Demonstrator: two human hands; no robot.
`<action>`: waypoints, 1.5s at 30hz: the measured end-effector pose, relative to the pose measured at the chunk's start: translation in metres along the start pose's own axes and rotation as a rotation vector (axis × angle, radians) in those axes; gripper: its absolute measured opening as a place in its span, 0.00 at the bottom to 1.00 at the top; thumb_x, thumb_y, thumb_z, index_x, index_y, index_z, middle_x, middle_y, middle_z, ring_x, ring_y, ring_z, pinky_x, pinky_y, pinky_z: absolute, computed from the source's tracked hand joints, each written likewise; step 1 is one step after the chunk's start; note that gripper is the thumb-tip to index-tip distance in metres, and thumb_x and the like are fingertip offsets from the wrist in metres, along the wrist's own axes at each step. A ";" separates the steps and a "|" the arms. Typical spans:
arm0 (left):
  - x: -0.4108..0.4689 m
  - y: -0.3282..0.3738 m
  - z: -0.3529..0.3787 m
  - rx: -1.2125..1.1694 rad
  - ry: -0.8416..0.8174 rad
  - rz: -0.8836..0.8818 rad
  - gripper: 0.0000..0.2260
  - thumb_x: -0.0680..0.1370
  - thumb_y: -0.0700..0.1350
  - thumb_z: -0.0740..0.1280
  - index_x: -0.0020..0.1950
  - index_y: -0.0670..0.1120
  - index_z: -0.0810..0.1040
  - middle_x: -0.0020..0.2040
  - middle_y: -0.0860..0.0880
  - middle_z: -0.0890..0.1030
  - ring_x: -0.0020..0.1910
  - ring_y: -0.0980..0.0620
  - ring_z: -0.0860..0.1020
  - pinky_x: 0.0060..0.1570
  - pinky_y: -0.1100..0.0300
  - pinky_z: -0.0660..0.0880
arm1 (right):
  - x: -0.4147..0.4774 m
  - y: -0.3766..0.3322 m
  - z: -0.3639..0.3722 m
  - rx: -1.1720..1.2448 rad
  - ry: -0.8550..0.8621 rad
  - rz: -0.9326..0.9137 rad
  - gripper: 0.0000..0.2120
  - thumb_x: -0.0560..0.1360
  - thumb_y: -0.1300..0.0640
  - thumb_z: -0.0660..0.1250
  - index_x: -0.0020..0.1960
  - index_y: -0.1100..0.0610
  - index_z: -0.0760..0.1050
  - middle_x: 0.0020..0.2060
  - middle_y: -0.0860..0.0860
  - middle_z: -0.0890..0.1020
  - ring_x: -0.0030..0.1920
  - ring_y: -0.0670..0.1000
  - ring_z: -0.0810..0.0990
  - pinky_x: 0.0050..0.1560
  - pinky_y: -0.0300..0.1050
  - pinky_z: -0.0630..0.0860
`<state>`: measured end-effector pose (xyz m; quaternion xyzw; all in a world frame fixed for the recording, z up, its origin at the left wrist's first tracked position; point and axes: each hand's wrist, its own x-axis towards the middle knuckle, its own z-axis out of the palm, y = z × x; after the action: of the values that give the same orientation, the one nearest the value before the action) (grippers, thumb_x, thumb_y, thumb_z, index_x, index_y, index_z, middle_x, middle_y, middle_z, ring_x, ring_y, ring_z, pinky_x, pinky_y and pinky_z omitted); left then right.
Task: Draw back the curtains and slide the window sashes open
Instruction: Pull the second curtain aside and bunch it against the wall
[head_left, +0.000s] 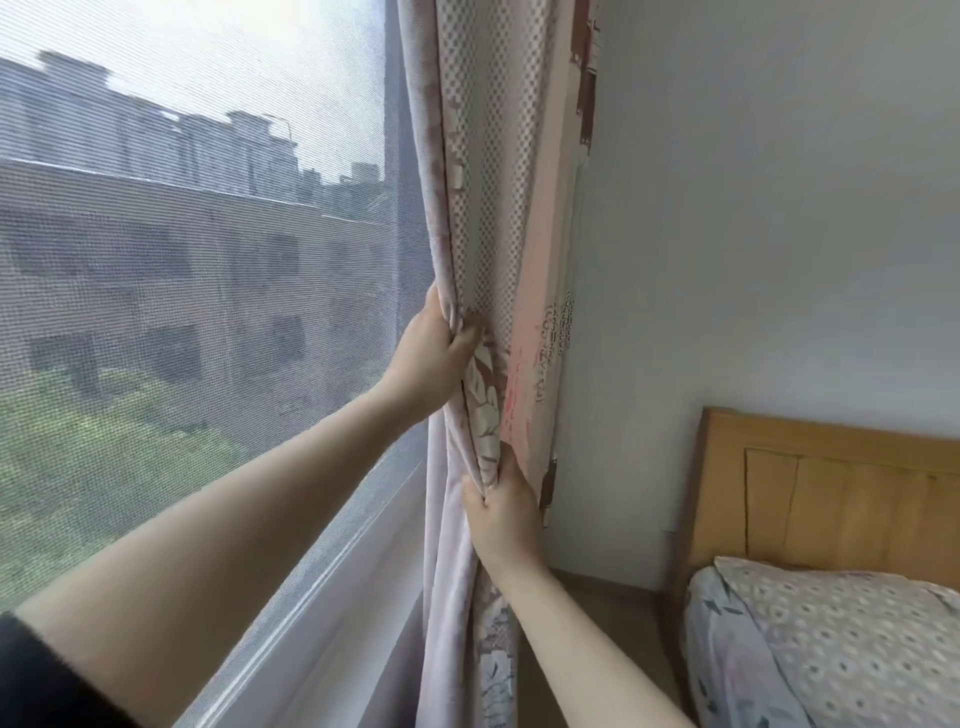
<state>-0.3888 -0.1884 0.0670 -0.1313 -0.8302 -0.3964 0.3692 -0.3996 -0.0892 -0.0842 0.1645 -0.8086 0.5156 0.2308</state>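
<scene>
A pink patterned curtain (498, 208) hangs bunched in folds at the right edge of the window, against the corner of the wall. My left hand (434, 358) is clenched on its front edge at mid height. Lower down, my right hand (501, 509) pinches the gathered folds. To the left, the window (182, 234) is uncovered and shows a fine insect mesh with buildings and greenery behind it. Its white lower frame (332, 587) runs diagonally under my left forearm. I cannot tell where the sashes stand.
A plain pale wall (753, 208) fills the right side. A bed stands at the lower right with a wooden headboard (831, 499) and a patterned pillow (831, 649). A narrow strip of floor (597, 613) lies between curtain and bed.
</scene>
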 end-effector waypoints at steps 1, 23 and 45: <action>0.005 -0.003 0.004 0.005 0.006 -0.002 0.19 0.76 0.42 0.58 0.65 0.38 0.67 0.52 0.48 0.74 0.49 0.50 0.72 0.46 0.60 0.67 | 0.006 0.004 -0.001 -0.003 -0.007 -0.001 0.17 0.76 0.58 0.63 0.65 0.56 0.70 0.54 0.54 0.81 0.55 0.56 0.78 0.44 0.38 0.67; 0.120 -0.046 0.118 0.079 0.157 0.020 0.21 0.76 0.43 0.57 0.69 0.41 0.67 0.56 0.53 0.73 0.55 0.55 0.70 0.51 0.63 0.65 | 0.162 0.108 -0.008 0.063 -0.036 -0.135 0.15 0.78 0.58 0.62 0.64 0.53 0.68 0.54 0.52 0.81 0.53 0.54 0.80 0.50 0.45 0.76; 0.137 -0.091 0.117 0.431 0.699 0.172 0.35 0.66 0.57 0.74 0.67 0.46 0.65 0.66 0.45 0.69 0.66 0.50 0.64 0.68 0.50 0.64 | 0.223 0.140 0.020 -0.039 -0.203 -0.212 0.18 0.77 0.58 0.62 0.65 0.51 0.65 0.54 0.50 0.80 0.54 0.52 0.80 0.53 0.48 0.78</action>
<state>-0.5896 -0.1700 0.0658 0.0223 -0.7050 -0.2020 0.6795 -0.6617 -0.0553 -0.0766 0.2958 -0.8158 0.4531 0.2041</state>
